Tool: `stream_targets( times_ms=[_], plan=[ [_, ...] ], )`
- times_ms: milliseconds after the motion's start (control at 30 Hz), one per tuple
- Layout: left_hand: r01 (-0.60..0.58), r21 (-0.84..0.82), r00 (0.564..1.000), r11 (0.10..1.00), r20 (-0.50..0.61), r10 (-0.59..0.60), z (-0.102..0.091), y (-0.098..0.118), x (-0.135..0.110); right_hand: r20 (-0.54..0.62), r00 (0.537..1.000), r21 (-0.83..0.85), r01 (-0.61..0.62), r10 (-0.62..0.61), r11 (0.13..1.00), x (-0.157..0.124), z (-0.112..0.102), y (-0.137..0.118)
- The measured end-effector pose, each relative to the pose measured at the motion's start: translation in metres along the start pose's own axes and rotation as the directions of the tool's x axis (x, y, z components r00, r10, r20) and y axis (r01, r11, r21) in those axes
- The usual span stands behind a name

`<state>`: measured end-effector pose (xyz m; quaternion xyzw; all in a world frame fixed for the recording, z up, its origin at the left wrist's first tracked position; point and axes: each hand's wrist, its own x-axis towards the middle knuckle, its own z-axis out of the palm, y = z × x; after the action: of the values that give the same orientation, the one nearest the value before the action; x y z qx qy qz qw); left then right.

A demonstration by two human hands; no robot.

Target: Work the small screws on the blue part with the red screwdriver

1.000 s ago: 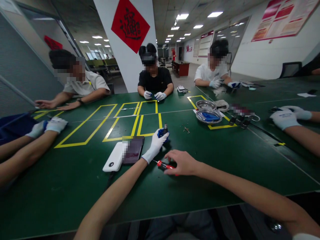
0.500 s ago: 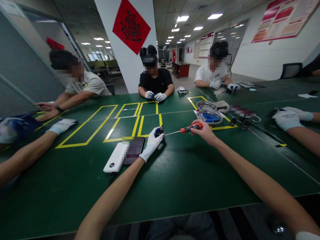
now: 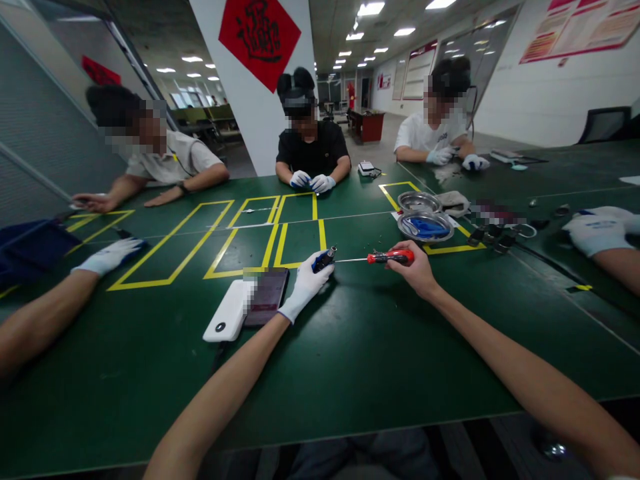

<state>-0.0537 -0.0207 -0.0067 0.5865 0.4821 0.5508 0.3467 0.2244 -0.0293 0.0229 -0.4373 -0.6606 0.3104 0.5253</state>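
My left hand (image 3: 309, 280), in a white glove, is closed round a small black cylindrical part with a metal end (image 3: 326, 259). My bare right hand (image 3: 413, 270) grips the red and black handle of a screwdriver (image 3: 379, 257). Its thin shaft points left, and its tip meets the part or the gloved fingers; the exact contact is hidden. Left of my gloved hand lie a dark phone (image 3: 267, 298) and a white power bank (image 3: 230, 312).
Two metal bowls stand beyond my right hand; the nearer bowl (image 3: 453, 233) holds something blue. Yellow tape (image 3: 200, 241) marks rectangles on the green table (image 3: 350, 380). Co-workers sit across and at both sides, with gloved hands (image 3: 107, 256) at left and right (image 3: 597, 233). A blue bin (image 3: 37, 247) is at far left.
The view has tilted down slightly. The black part's metal end has turned more toward me, and the screwdriver stays against it. At left, a co-worker's hand has moved away from the neighbour's glove.
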Motion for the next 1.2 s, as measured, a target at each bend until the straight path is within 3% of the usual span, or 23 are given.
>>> stream_targets(
  times_ms=[367, 500, 633, 867, 1033, 1200],
  plan=[
    [-0.073, 0.118, 0.997, 0.990, 0.020, 0.071, 0.001, -0.001, -0.002, 0.010, 0.998, -0.086, 0.066, -0.066, 0.994, 0.001, -0.004, -0.010],
    [-0.179, 0.206, 0.983, 0.962, 0.068, 0.168, 0.000, -0.004, -0.002, 0.015, 1.000, 0.081, -0.008, 0.007, 0.997, -0.001, -0.002, -0.012],
    [-0.213, 0.282, 0.976, 0.935, 0.099, 0.193, 0.000, -0.006, -0.003, 0.053, 0.999, 0.211, -0.006, -0.005, 0.977, -0.002, 0.001, -0.015],
    [-0.276, 0.446, 0.960, 0.851, 0.161, 0.227, 0.000, -0.007, -0.005, -0.011, 0.996, 0.090, -0.085, 0.086, 0.992, -0.001, -0.004, -0.011],
    [-0.271, 0.462, 0.963, 0.844, 0.146, 0.228, -0.001, -0.006, -0.005, 0.013, 1.000, 0.169, -0.028, 0.026, 0.985, -0.001, -0.003, -0.011],
    [-0.274, 0.449, 0.961, 0.850, 0.148, 0.232, -0.001, -0.005, -0.005, 0.001, 1.000, 0.133, -0.017, 0.017, 0.991, -0.001, -0.002, -0.009]
  ],
)
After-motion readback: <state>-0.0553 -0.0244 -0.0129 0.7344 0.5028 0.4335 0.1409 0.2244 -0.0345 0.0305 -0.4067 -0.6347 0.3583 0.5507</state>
